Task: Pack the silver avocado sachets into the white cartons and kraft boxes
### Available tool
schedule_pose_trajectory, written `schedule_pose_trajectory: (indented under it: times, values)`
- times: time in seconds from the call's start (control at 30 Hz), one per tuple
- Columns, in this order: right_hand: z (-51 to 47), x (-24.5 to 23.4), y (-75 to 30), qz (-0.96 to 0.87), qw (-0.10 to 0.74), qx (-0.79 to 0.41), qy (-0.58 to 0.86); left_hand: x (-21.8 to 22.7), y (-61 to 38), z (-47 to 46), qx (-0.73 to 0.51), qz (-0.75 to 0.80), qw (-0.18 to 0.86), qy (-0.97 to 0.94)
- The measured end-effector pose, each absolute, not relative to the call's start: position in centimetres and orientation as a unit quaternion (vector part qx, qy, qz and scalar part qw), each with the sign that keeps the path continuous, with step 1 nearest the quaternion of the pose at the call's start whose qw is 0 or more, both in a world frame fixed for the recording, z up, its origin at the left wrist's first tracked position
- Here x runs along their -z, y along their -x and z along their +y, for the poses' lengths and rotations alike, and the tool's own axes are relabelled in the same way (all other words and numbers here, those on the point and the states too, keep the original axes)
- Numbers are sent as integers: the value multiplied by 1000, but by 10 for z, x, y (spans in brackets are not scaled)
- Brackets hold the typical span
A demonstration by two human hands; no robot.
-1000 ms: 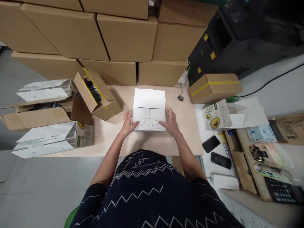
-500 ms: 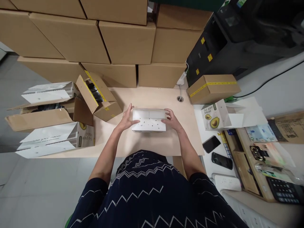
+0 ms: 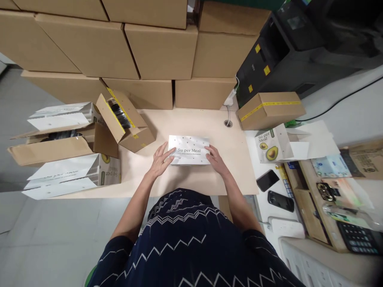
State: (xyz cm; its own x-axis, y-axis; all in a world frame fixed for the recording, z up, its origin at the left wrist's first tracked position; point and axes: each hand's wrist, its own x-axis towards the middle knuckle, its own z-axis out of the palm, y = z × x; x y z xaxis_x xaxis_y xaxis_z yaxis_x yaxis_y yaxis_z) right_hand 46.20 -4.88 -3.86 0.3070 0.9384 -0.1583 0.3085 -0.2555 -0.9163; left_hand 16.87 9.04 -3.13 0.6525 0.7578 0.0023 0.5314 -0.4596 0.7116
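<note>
A white printed cardboard box [image 3: 189, 151] lies on the pale table in front of me, its lid down and the words "Su per Meal" facing up. At its left end, my left hand [image 3: 160, 159] grips the edge, fingertips reaching over the top. My right hand [image 3: 216, 158] holds the opposite end, with its fingers bent round the edge. Between them the two hands clasp the box; its underside is hidden.
Open white boxes [image 3: 62, 175] and an open brown carton [image 3: 62, 145] stand at the left. Another brown carton [image 3: 128, 123] sits behind them. Stacked cartons [image 3: 158, 52] line the back. On the right are a black printer [image 3: 269, 59], an avocado-printed box [image 3: 271, 145] and phones [image 3: 280, 201].
The box's top panel has come down, so its lettering now shows where open flaps were. My left hand has closed in from a spread pose onto the box's edge.
</note>
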Motion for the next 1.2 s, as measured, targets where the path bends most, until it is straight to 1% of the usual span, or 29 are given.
schedule_pose_trajectory:
  times: [0.13,0.23,0.3,0.47,0.57,0.7,0.8,0.87,0.93,1.03,1.1,1.2]
  values:
    - [-42,49,-436,-419,447,-307,728,35,-190,77,-239,450,311,-802]
    - [-36,51,-427,-411,458,-277,738,38,-203,72,-254,458,297,-798]
    - [-34,49,-427,-415,458,-274,737,39,-207,72,-244,453,312,-799]
    - [-29,47,-435,-433,448,-279,731,44,-205,82,-224,422,404,-780]
    - [-25,48,-438,-444,441,-303,719,43,-205,86,-207,425,424,-773]
    - [-28,48,-444,-455,437,-343,696,36,-200,74,-168,452,414,-772]
    - [-42,49,-453,-477,433,-407,648,27,-186,58,-129,446,404,-788]
    - [-54,50,-460,-486,417,-475,604,20,-174,53,-84,419,397,-812]
    - [-65,53,-467,-486,405,-525,569,15,-164,54,-12,401,387,-831]
    - [-76,61,-473,-494,407,-532,554,12,-158,61,59,400,351,-845]
    - [-79,70,-472,-489,420,-523,557,15,-160,64,40,392,341,-853]
    - [-76,85,-462,-456,446,-524,564,22,-165,59,-31,381,359,-852]
